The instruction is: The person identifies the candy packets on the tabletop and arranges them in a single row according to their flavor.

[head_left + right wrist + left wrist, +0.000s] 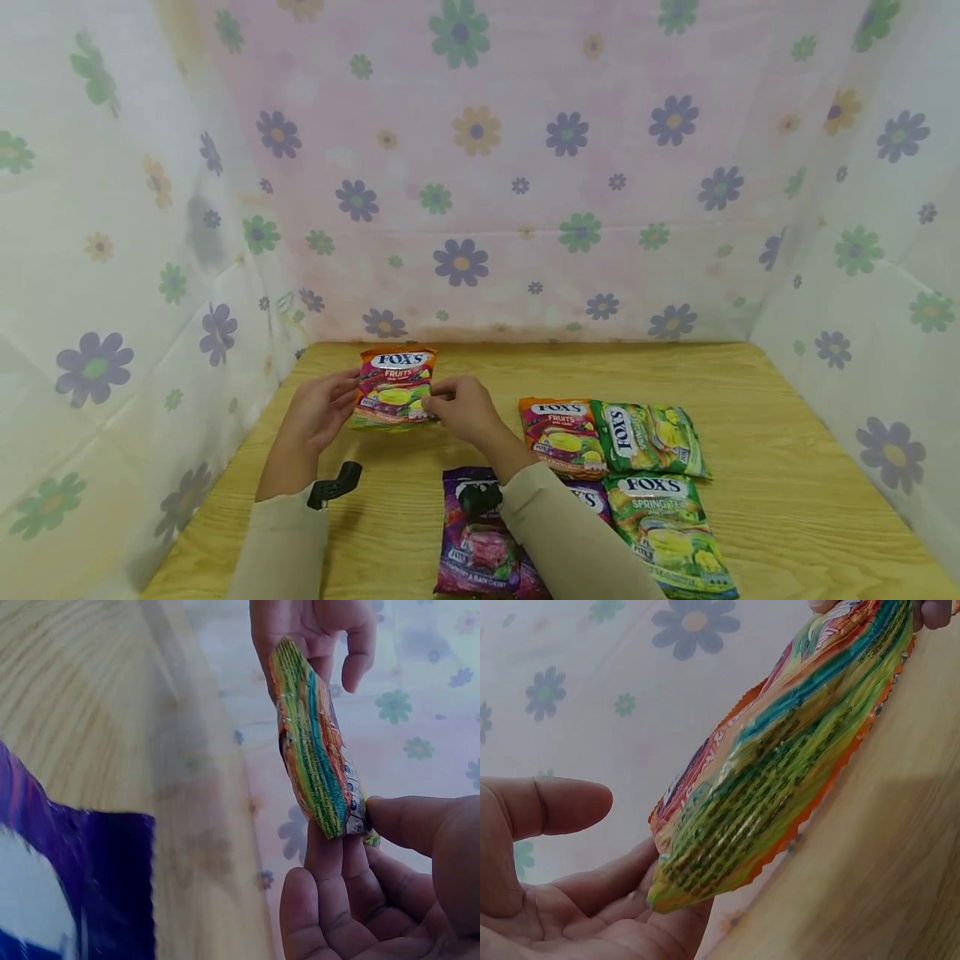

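An orange and red FOX'S Fruits candy bag is held up over the left rear of the table, its printed front toward the head camera. My right hand pinches its lower right corner between thumb and fingers, as the right wrist view shows. At the opposite side is my left hand. Its fingers lie behind the bag's edge, while the thumb stands apart from the bag in the left wrist view. The bag's striped bottom faces both wrist cameras.
On the wooden table lie another orange Fruits bag, a green bag turned sideways, a green Spring Tea bag and a purple bag. A second purple bag is partly hidden under my right forearm. Flowered cloth encloses the table.
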Demonstrator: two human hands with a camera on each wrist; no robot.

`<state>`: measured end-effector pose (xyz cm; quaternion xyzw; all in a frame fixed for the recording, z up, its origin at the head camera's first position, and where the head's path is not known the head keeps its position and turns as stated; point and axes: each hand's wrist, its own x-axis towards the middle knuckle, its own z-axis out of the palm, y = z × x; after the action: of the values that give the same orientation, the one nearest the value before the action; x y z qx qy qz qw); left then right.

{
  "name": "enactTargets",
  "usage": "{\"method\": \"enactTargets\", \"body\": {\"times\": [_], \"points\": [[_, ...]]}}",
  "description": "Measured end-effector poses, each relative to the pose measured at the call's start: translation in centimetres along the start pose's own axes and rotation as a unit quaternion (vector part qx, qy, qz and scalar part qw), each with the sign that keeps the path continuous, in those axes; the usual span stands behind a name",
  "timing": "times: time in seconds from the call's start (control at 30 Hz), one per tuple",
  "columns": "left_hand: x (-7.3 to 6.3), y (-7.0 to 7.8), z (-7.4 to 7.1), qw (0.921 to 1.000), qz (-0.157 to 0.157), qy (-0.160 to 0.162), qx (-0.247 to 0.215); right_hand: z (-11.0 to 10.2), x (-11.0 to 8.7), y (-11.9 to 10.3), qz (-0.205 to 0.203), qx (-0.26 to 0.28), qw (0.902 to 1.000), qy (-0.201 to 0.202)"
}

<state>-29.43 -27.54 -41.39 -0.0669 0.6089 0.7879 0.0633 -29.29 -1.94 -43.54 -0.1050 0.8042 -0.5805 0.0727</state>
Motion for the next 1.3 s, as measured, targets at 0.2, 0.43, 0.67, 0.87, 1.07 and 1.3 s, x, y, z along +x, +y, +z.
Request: {"method": "enactTargets", "body": {"times": [0.2,0.43,0.67,0.87,1.07,1.3], "points": [[0.3,-0.3,-0.6,0.9991,-0.025,0.017,0.028,1.6,0.3,0.6,-0.001,-0.011,0.9999,0.012],[0.5,-0.5,-0.8,0.9965,-0.021,0.039,0.071,2.9,0.8,0.7,0.007,0.003,0.9999,0.015],[0.8,-0.7,-1.4,0.9935,-0.025,0.074,0.083,3.7,1.0,0.6,0.018,0.021,0.9996,-0.002],[0.7,-1.1,-2.2,0.9948,-0.027,0.079,0.058,4.3,1.3,0.8,0.03,0.04,0.9983,-0.03],[0.7,-1.4,-2.7,0.9948,-0.038,0.083,0.044,5.0,1.3,1.1,0.059,0.074,0.9939,-0.057],[0.5,-1.4,-3.6,0.9974,-0.043,0.053,0.025,5.8,1.3,1.2,0.067,0.078,0.9923,-0.069]]}}
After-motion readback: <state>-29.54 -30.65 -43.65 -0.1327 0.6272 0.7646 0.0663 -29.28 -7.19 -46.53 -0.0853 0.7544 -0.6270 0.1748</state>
